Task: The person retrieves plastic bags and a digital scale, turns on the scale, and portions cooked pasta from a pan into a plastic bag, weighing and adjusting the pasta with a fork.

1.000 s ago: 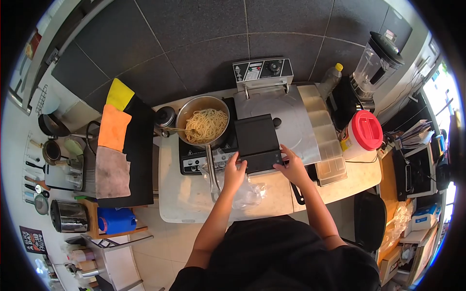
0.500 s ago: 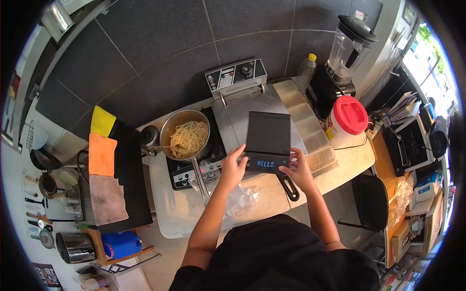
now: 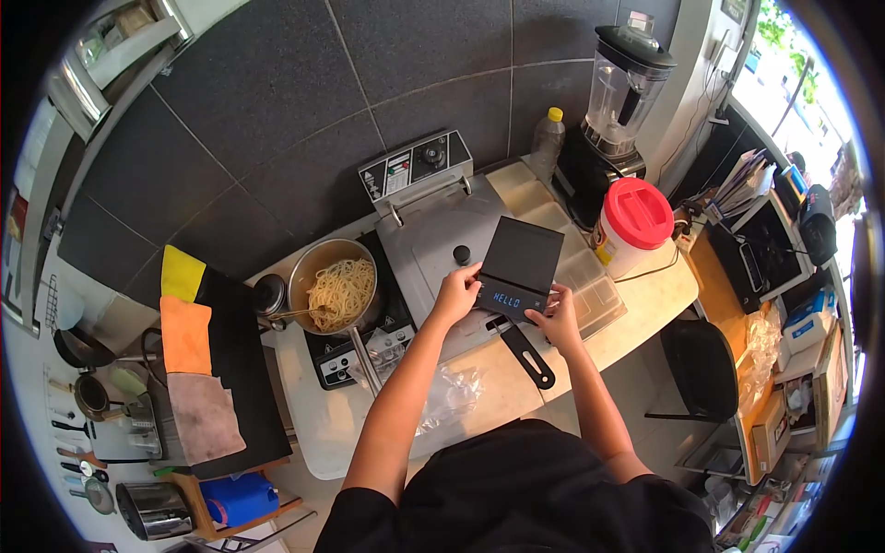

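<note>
Head view: the scale (image 3: 519, 263), already switched on and reading HELLO, is gripped between left hand (image 3: 456, 296) and right hand (image 3: 560, 322); no weight is shown yet.

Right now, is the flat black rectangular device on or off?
On: the black device shows HELLO in lit blue letters.

Blue "HELLO", black scale's display (image 3: 506, 300)

Bright daylight from right | opening (image 3: 816, 120) overexposed | fisheye-curved edges, black corners
</note>
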Available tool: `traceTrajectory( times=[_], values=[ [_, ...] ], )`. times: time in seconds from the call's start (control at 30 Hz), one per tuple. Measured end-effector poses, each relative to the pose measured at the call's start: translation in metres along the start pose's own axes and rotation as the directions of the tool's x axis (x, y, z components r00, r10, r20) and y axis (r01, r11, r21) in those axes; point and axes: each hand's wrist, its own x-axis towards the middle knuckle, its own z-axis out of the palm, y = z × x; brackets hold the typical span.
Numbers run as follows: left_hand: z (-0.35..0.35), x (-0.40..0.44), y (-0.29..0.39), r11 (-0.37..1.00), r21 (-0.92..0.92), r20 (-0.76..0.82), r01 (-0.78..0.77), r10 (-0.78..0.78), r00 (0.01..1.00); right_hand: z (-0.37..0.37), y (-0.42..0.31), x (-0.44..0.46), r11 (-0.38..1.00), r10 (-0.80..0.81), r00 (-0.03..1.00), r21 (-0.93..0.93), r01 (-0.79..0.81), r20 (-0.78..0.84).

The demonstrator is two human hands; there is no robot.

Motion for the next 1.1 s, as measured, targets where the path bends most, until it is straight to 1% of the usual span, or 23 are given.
traceTrajectory(
  times=[0.07,0.1,0.17,0.3,0.37,0.5,0.6,0.63,0.67,0.7,0.73,0.77,0.8,0.83,0.87,0.9,0.97,1.0,1.03,1.07,1.1],
  values=[
    [0.000,0.002,0.000,0.991,-0.131,-0.083,0.007,-0.018,0.996,0.003,-0.004,0.002,0.993,0.091,0.995,-0.074,-0.088,0.038],
    [0.000,0.002,-0.001,0.991,-0.131,-0.082,0.008,-0.019,0.996,0.003,-0.003,0.003,0.993,0.092,0.995,-0.074,-0.089,0.038],
    [-0.003,-0.001,0.004,0.996,-0.088,-0.178,0.008,-0.023,0.984,0.006,-0.001,0.004,0.988,0.052,0.998,-0.147,-0.046,0.039],
    [-0.005,-0.007,0.006,0.994,-0.111,-0.222,0.017,-0.042,0.974,0.005,-0.005,0.000,0.993,0.088,0.992,-0.087,-0.080,0.092],
    [-0.005,-0.008,0.003,0.992,-0.127,-0.247,0.012,-0.044,0.968,0.005,0.000,-0.001,0.999,0.042,0.991,-0.038,-0.037,0.130],
    [-0.009,-0.011,0.000,0.990,-0.133,-0.258,0.041,-0.075,0.963,0.007,-0.004,-0.004,0.998,0.063,0.985,-0.036,-0.058,0.160],
    [-0.013,-0.013,-0.008,0.992,-0.125,-0.290,0.019,-0.054,0.955,0.003,-0.011,-0.007,0.993,0.093,0.971,-0.098,-0.073,0.220],
    [-0.014,-0.016,-0.005,0.992,-0.126,-0.295,0.027,-0.063,0.953,-0.001,-0.006,-0.006,0.976,0.000,0.978,-0.212,0.045,0.210],
    [-0.018,-0.021,0.004,0.995,-0.086,-0.322,0.053,-0.078,0.944,-0.002,-0.007,-0.006,0.933,-0.094,0.972,-0.321,0.161,0.213],
    [-0.021,-0.028,0.012,0.995,-0.046,-0.351,0.085,-0.096,0.931,-0.003,-0.008,-0.007,0.924,-0.138,0.979,-0.338,0.181,0.147],
    [-0.025,-0.037,0.019,0.994,-0.047,-0.361,0.102,-0.113,0.926,-0.005,-0.019,-0.012,0.914,-0.182,0.980,-0.354,0.200,0.083],
    [-0.030,-0.047,0.027,0.996,-0.018,-0.384,0.089,-0.089,0.919,-0.004,-0.034,-0.017,0.919,-0.212,0.975,-0.325,0.223,0.072],
    [-0.034,-0.057,0.033,0.997,0.012,-0.407,0.077,-0.065,0.911,-0.004,-0.047,-0.021,0.919,-0.206,0.974,-0.322,0.225,0.094],
    [-0.037,-0.069,0.035,0.995,0.012,-0.422,0.100,-0.086,0.903,-0.003,-0.058,-0.026,0.935,-0.203,0.961,-0.254,0.247,0.188],
    [-0.039,-0.083,0.035,0.996,0.025,-0.420,0.083,-0.065,0.905,0.000,-0.069,-0.031,0.948,-0.202,0.937,-0.183,0.259,0.284],
    [-0.042,-0.097,0.036,0.997,0.037,-0.420,0.072,-0.049,0.906,0.006,-0.080,-0.037,0.962,-0.180,0.919,-0.131,0.239,0.350],
    [-0.049,-0.127,0.039,0.990,0.055,-0.446,0.127,-0.089,0.891,0.020,-0.088,-0.050,0.984,-0.126,0.845,-0.040,0.172,0.519],
    [-0.052,-0.139,0.041,0.987,0.076,-0.451,0.142,-0.093,0.888,0.030,-0.086,-0.055,0.983,-0.136,0.789,-0.014,0.181,0.599],
    [-0.054,-0.152,0.043,0.983,0.076,-0.464,0.167,-0.113,0.878,0.038,-0.082,-0.061,0.981,-0.114,0.734,-0.039,0.188,0.669],
    [-0.055,-0.165,0.046,0.972,0.059,-0.451,0.228,-0.178,0.875,0.045,-0.077,-0.067,0.978,-0.093,0.677,-0.061,0.200,0.730],
    [-0.054,-0.177,0.048,0.957,0.043,-0.434,0.286,-0.240,0.868,0.051,-0.066,-0.072,0.954,-0.038,0.611,-0.153,0.257,0.790]
  ],
)
